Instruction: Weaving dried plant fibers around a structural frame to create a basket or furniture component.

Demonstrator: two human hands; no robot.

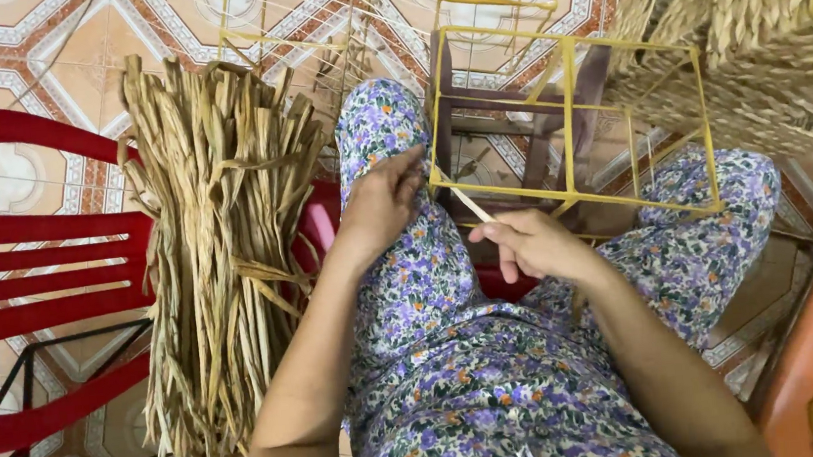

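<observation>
1. Two hands work over the lap, which is clothed in floral fabric (462, 392).
2. The right hand (537, 244) pinches a pale strip (469, 203) between thumb and fingers; the strip runs up toward the frame's near corner.
3. The left hand (382, 201) rests on the left knee, fingers curled at that near corner (434, 178); whether it grips the wire cannot be told.
4. The yellow frame (570, 123) stands between the knees. It looks light and stiff; hold it at a corner or a bar.
5. The strip looks thin, pliable and easily split; hold it near the end.
6. A bundle of dried leaves (219, 246) lies on a red chair (21, 246).
7. Woven baskets (764, 15) sit beyond.
</observation>
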